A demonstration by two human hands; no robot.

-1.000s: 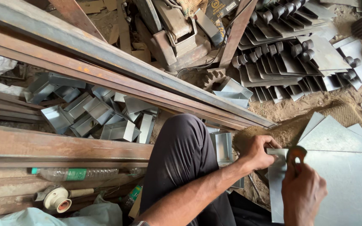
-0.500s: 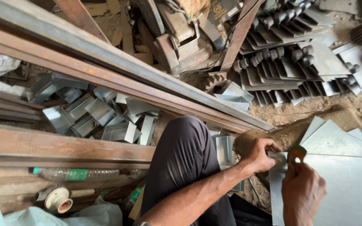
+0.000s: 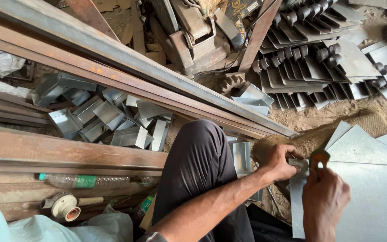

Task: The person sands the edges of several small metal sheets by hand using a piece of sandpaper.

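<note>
- Right hand (image 3: 325, 204), lower right, grips green-handled snips (image 3: 319, 157) closed in its fist.
- Left hand (image 3: 282, 162) pinches the edge of a grey metal sheet (image 3: 359, 210), lower right.
- Bent metal channels (image 3: 106, 118) piled centre left.
- Hinged plates (image 3: 319, 67) stacked upper right.

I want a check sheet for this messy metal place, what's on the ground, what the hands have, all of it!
Surface: dirt floor with a burlap mat.
Job's things: a flat metal sheet; a small metal piece at its edge.
Clutter: folded metal channels, stacked hinged plates, a plastic bottle, a gear.
Grips: left hand pinches the small metal piece; right hand holds a green-handled tool.
Cables: nothing seen.
Surroundings: long rusty steel beams; the person's knee.
</note>
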